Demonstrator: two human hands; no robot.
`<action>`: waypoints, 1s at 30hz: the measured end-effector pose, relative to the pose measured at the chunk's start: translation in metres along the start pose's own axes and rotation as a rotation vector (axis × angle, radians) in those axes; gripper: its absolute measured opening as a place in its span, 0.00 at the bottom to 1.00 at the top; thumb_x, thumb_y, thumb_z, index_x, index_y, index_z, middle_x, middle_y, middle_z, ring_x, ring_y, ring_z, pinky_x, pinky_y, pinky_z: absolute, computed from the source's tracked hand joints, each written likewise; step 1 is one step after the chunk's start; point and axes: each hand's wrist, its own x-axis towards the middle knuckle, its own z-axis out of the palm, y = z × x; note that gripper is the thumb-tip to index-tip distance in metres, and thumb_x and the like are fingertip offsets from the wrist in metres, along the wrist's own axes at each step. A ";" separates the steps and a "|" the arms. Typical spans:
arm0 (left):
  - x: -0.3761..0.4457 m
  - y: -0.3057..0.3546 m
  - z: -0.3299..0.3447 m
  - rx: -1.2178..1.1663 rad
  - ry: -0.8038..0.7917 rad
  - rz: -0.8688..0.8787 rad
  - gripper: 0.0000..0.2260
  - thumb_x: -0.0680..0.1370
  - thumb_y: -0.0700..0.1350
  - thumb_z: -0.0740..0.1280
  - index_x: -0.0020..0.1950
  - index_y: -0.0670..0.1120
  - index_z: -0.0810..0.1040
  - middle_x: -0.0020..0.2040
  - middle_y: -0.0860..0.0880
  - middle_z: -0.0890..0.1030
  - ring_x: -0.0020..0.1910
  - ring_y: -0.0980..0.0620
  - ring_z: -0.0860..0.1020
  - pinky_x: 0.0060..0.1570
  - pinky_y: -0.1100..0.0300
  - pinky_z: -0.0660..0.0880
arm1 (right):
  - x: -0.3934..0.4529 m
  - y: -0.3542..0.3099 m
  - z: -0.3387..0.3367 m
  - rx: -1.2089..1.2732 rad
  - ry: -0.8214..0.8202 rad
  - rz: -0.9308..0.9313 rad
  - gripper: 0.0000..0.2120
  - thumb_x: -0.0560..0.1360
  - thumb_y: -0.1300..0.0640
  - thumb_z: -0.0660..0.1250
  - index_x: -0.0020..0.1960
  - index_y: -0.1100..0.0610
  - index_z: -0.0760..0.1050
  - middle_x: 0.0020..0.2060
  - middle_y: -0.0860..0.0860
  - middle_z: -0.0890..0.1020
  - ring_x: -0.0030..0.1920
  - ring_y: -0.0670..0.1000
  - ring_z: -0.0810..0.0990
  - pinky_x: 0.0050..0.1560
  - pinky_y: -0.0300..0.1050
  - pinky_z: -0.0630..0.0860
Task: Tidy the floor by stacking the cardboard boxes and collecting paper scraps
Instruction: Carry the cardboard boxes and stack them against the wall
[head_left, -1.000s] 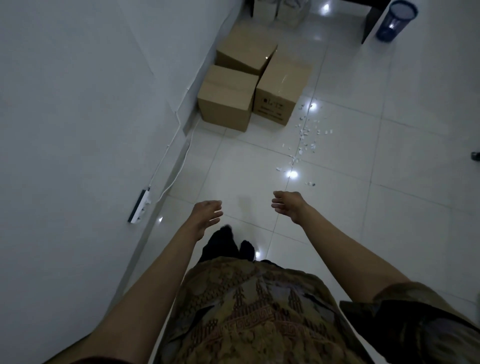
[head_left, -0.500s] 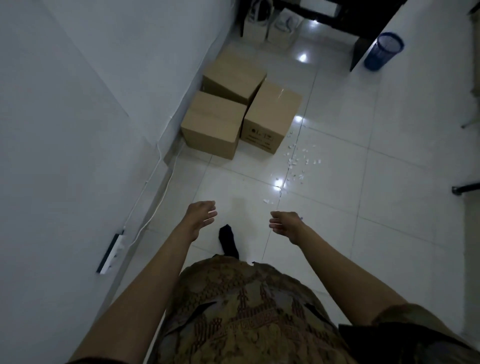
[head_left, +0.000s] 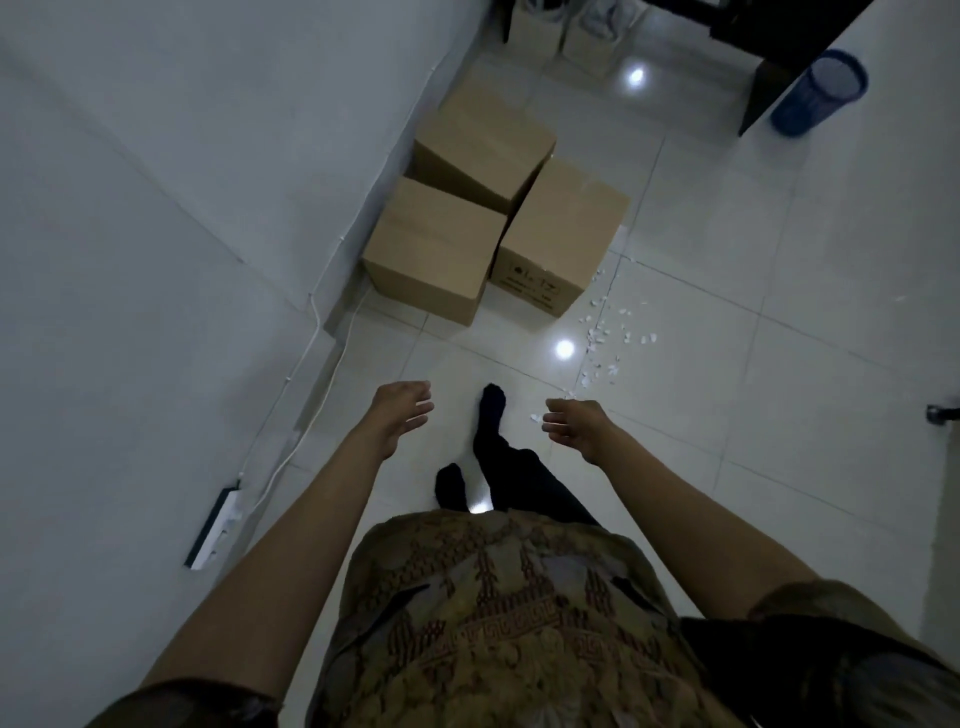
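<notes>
Change: the three cardboard boxes and the paper scraps now sit closer and lower in view than a second ago; the person has walked toward them, one dark-socked foot (head_left: 491, 415) stepping ahead.
Left hand (head_left: 402, 415): held out over the floor, fingers loosely apart, holding nothing.
Right hand (head_left: 574, 423): held out likewise, fingers relaxed and empty.
Boxes: near box (head_left: 434, 249) by the wall, printed box (head_left: 558, 234) touching its right side, far box (head_left: 485, 140) behind both; all on the floor, none stacked.
Paper scraps (head_left: 610, 338): scattered on the tiles just right of the printed box, trailing toward the right hand.
Blue bin (head_left: 818, 93): far right, well apart from the scraps.
Meaning: only the approach is done; stacking and collecting are both still to start, and the boxes look within a step or two.
</notes>
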 end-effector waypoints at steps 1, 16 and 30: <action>0.005 0.008 0.001 -0.003 0.005 -0.001 0.07 0.80 0.42 0.66 0.55 0.40 0.75 0.54 0.42 0.78 0.53 0.46 0.79 0.61 0.50 0.75 | 0.009 -0.010 0.001 -0.006 -0.004 0.004 0.11 0.78 0.58 0.68 0.57 0.64 0.75 0.47 0.59 0.80 0.45 0.55 0.81 0.48 0.46 0.80; 0.094 0.146 0.012 -0.087 0.094 -0.028 0.09 0.80 0.42 0.66 0.59 0.40 0.74 0.49 0.45 0.79 0.46 0.50 0.79 0.60 0.50 0.75 | 0.107 -0.197 0.042 -0.091 -0.095 0.028 0.14 0.78 0.57 0.69 0.59 0.65 0.75 0.48 0.59 0.80 0.47 0.56 0.82 0.44 0.45 0.80; 0.215 0.248 -0.028 0.014 0.070 -0.168 0.10 0.81 0.43 0.64 0.62 0.42 0.74 0.53 0.45 0.78 0.54 0.47 0.78 0.57 0.53 0.74 | 0.177 -0.288 0.110 -0.064 -0.040 0.186 0.09 0.78 0.59 0.68 0.54 0.64 0.75 0.45 0.58 0.79 0.42 0.55 0.81 0.42 0.45 0.78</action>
